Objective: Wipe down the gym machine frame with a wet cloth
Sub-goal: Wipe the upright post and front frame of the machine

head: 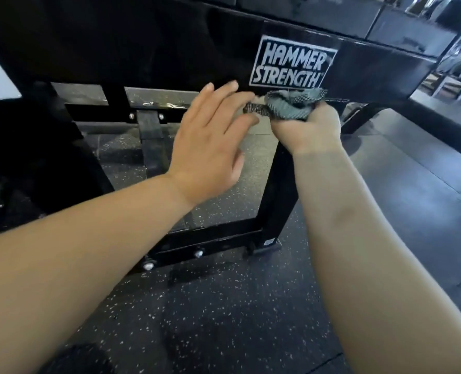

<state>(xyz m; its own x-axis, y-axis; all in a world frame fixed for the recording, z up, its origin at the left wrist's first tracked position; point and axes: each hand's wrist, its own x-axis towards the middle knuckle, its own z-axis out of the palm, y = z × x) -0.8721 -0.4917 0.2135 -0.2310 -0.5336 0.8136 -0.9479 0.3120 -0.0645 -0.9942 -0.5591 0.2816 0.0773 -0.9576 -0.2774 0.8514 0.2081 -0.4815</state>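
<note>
The right hand [309, 128] clutches a bunched grey cloth [288, 105] against the black machine frame [170, 49], just under its logo [291, 64]; the left hand [210, 147] hovers beside it, fingers [218, 95] straight.

The left forearm [89, 238] enters from 8 o'clock, uncovered from the picture's edge to the wrist and smooth, with a faint crease where the wrist meets the left grip [210, 147]. That grip is bare too. Its knuckles are soft in outline, and its fingertips toward 1 o'clock and its thumb are blurred. The right forearm [372, 252] enters from 5 o'clock, likewise uncovered, with a faint mark [342, 214] on the skin partway along. The right grip [313, 130] is bare as well. Its fingers are hidden.
</note>
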